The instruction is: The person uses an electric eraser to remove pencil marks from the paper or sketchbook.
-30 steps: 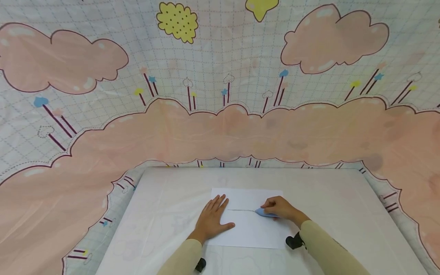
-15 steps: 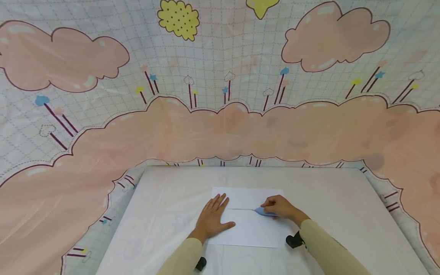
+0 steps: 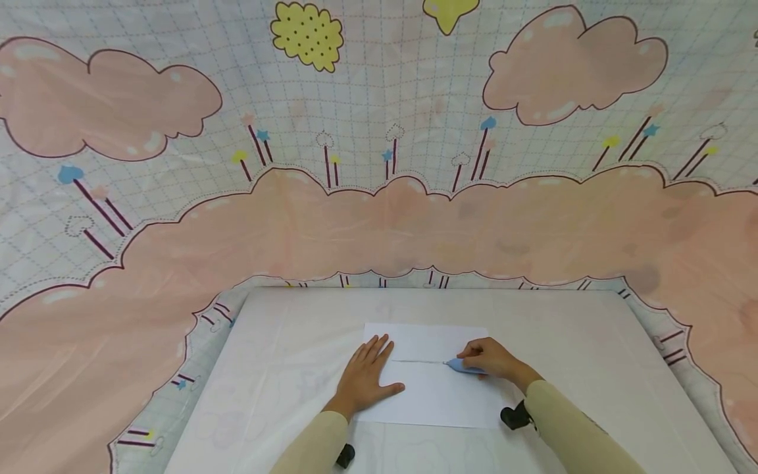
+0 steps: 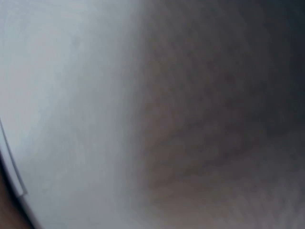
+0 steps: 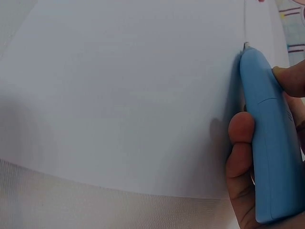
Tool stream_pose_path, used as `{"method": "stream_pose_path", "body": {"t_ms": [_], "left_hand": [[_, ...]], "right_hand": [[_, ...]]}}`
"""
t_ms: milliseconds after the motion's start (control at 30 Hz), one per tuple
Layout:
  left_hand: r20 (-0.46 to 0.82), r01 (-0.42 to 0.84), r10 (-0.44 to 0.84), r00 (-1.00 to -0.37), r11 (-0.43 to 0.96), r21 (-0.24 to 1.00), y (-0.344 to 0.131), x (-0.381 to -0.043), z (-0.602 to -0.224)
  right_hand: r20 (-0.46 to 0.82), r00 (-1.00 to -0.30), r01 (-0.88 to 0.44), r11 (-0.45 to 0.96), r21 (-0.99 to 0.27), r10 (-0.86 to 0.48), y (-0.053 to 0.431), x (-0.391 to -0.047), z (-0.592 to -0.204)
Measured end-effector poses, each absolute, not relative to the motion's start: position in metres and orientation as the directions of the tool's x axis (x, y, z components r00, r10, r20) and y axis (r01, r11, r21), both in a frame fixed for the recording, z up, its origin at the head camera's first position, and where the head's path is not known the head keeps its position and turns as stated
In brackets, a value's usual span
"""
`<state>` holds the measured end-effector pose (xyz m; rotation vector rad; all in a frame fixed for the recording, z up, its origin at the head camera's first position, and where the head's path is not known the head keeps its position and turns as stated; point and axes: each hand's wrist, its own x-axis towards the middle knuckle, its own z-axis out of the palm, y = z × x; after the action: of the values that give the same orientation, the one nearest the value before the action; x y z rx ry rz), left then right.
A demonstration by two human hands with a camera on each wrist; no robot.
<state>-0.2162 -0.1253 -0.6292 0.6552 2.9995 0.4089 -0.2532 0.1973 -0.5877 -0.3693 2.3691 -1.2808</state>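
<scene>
A white paper sheet point(image 3: 438, 405) lies on the table, with a thin grey line point(image 3: 414, 361) across it. My left hand point(image 3: 368, 375) rests flat on the sheet's left side, fingers spread. In my right hand point(image 3: 493, 359) I grip a thick, blue, pen-shaped tool point(image 5: 271, 138), thumb and fingers on either side of its body. Its short, narrow tip point(image 5: 246, 46) meets the sheet at the right end of the line. The tool's exact kind is one I cannot tell. The left wrist view is mostly blurred: pale surface at left, dark area at right.
The table point(image 3: 284, 329) has a white cover. Behind and around it hangs a cloth point(image 3: 355, 230) printed with clouds and stars. Black wrist cameras point(image 3: 516, 416) sit under both sleeves.
My right hand and the blue tool stay about still at first, then shift slightly to the right, tip along the line. The left hand keeps its place on the sheet.
</scene>
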Motion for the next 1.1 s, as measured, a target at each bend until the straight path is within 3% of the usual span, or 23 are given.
{"method": "stream_pose_path", "body": {"t_ms": [1100], "left_hand": [[0.022,0.396,0.401,-0.916,0.892,0.217,-0.124,-0.221,-0.638]], "right_hand": [[-0.223,-0.860,-0.055,0.517,-0.854,-0.459,0.178,-0.263,-0.590]]}}
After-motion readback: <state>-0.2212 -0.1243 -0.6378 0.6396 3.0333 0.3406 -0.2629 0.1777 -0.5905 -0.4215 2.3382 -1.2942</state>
